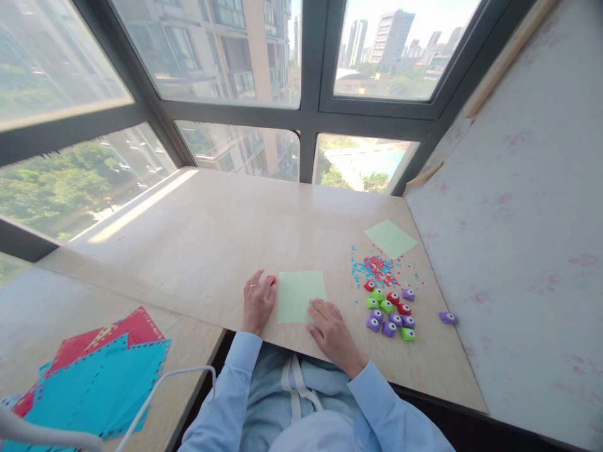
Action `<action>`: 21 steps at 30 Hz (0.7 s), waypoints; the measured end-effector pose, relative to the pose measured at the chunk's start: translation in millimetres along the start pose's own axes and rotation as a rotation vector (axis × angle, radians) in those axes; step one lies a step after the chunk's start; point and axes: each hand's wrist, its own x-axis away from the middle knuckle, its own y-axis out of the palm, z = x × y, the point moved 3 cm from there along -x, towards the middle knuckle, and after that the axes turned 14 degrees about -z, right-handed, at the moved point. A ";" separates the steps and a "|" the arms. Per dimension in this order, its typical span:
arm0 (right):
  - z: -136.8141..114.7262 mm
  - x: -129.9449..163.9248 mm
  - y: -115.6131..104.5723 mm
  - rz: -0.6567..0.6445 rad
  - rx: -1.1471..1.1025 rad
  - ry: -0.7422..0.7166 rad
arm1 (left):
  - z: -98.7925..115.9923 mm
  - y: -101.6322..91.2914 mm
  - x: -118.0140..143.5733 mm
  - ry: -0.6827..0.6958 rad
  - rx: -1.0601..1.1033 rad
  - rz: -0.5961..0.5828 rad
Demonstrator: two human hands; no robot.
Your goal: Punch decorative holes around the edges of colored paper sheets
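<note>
A light green square of paper (299, 294) lies flat on the table in front of me. At its left edge my left hand (259, 304) is closed round a small red craft paper punch (272, 280), mostly hidden by the fingers. My right hand (331, 326) rests on the paper's lower right corner, fingers stretched out and holding nothing. To the right sit several more small punches in red, green and purple, such as a green punch (386, 306) and a purple punch (389, 329).
Red and blue paper bits (379, 270) are scattered beyond the punches, near another green sheet (391, 239). One purple punch (448, 317) stands apart by the wall. Punched blue sheets (98, 389) and red sheets (136, 328) lie at left, behind a white cable (162, 380).
</note>
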 end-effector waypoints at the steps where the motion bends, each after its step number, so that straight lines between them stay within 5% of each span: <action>1: 1.5 1.6 0.8 -0.003 0.017 0.013 | -1.6 0.8 -0.1 -0.002 0.004 0.012; 10: 8.0 26.2 0.5 0.039 0.124 0.012 | -9.8 12.4 -12.2 -0.136 -0.101 -0.098; 21: 12.4 23.0 -2.1 0.197 0.031 -0.010 | -16.7 -1.3 13.7 -0.229 0.093 0.042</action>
